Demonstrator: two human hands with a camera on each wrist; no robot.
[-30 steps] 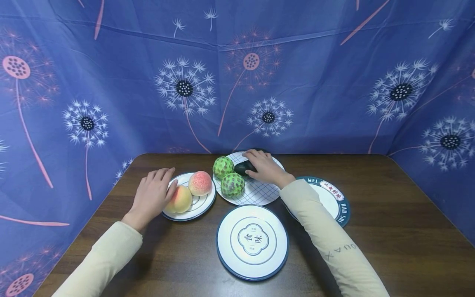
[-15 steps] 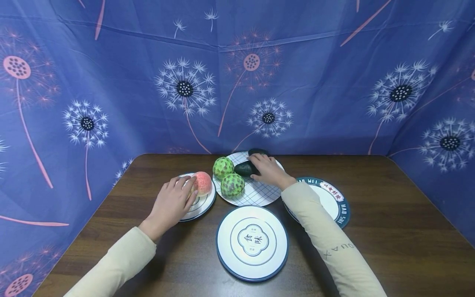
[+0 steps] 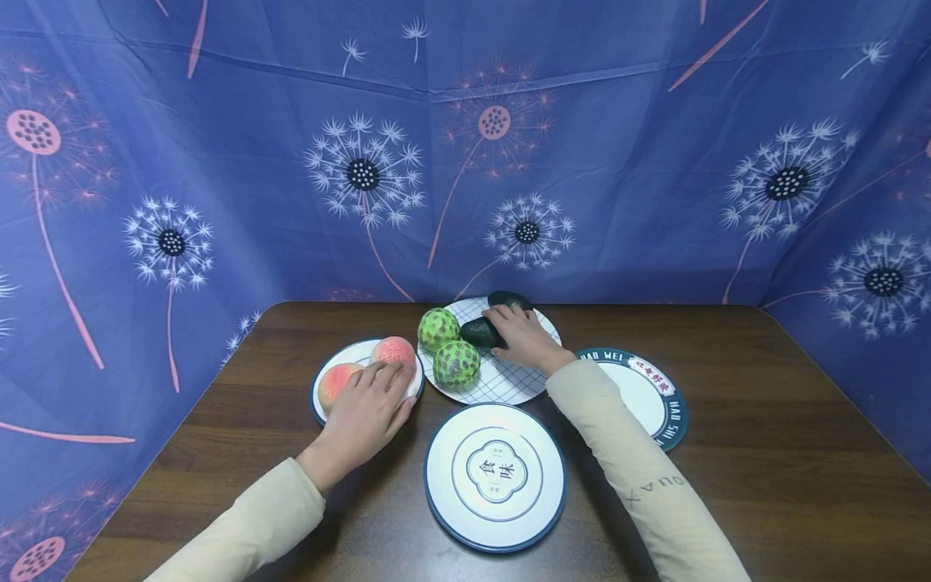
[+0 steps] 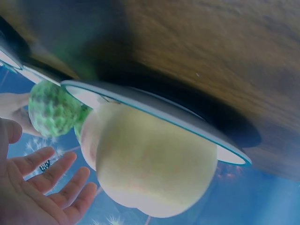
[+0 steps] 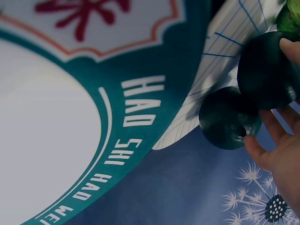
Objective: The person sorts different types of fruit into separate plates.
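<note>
My left hand (image 3: 371,404) is over the near side of a blue-rimmed plate (image 3: 349,353) bearing two peaches. Its fingers reach between the red peach (image 3: 393,349) and the yellow-pink peach (image 3: 338,384); in the left wrist view they are spread, with a gap to the large pale peach (image 4: 157,161). My right hand (image 3: 531,339) grips a dark green avocado (image 3: 478,333) on a grid-patterned plate (image 3: 502,384), thumb on one side and fingers on the other in the right wrist view. A second avocado (image 3: 509,299) lies behind, close to the fingertips (image 5: 253,145).
Two bumpy green custard apples (image 3: 456,363) sit at the grid plate's left. Nearer, a stack of blue-rimmed plates (image 3: 494,517) stands on the brown table (image 3: 771,453). A teal-rimmed plate (image 3: 676,416) lies under the right forearm. A blue dandelion cloth (image 3: 625,226) hangs behind.
My left hand has moved right and nearer across the peach plate, uncovering the yellow-pink peach, which has turned. My right hand has shifted slightly right, and the back avocado shows more.
</note>
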